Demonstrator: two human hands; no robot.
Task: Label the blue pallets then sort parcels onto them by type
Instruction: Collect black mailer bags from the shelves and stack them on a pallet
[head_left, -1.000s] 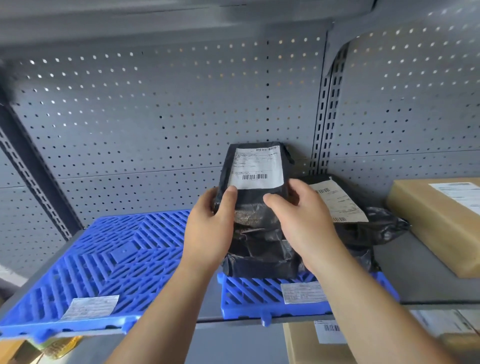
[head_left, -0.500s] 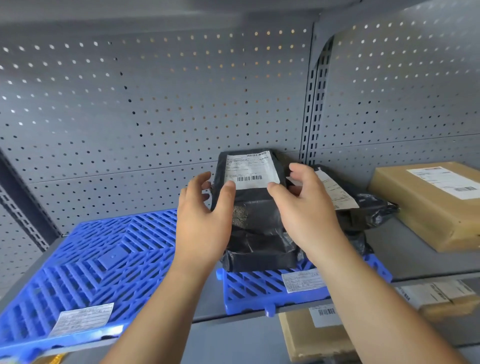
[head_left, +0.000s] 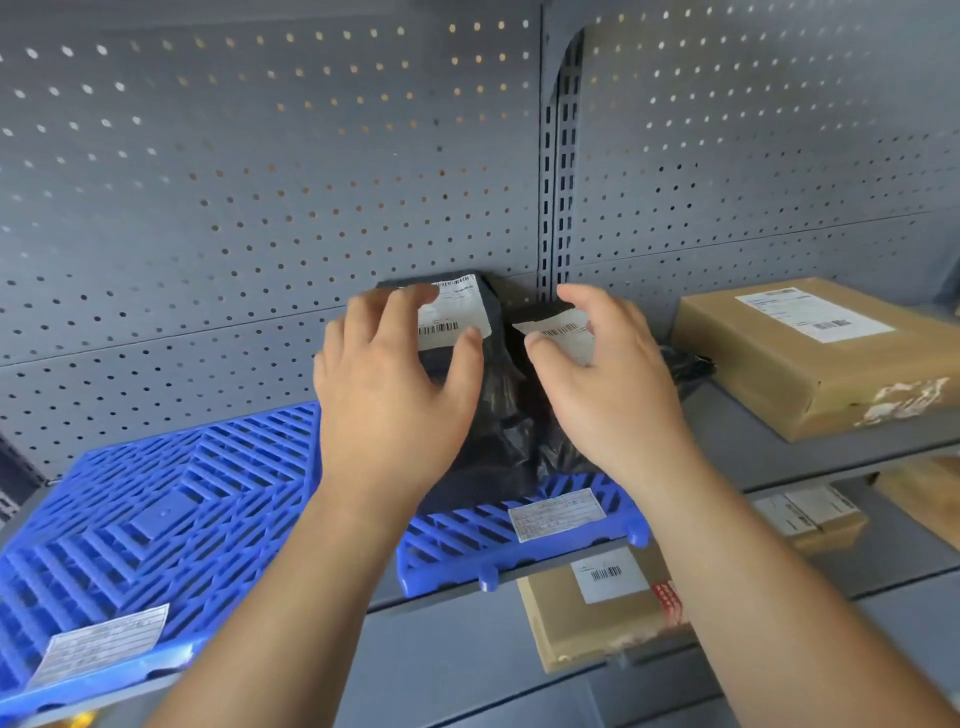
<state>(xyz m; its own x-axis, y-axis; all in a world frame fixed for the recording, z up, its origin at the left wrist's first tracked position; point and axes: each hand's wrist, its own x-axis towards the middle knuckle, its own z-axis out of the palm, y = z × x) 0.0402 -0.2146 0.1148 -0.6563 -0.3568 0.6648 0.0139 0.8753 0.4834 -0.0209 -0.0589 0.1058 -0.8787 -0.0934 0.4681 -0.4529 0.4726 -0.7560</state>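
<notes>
The left hand (head_left: 384, 395) and right hand (head_left: 602, 384) are spread open, gripping nothing, with the black parcel (head_left: 497, 387) upright between them toward twelve o'clock, on the right blue pallet (head_left: 457, 538).

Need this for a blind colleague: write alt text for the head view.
An open left hand and right hand hover at two black mailer bags standing on the right blue pallet. A second blue pallet lies left; a brown box right.
</notes>
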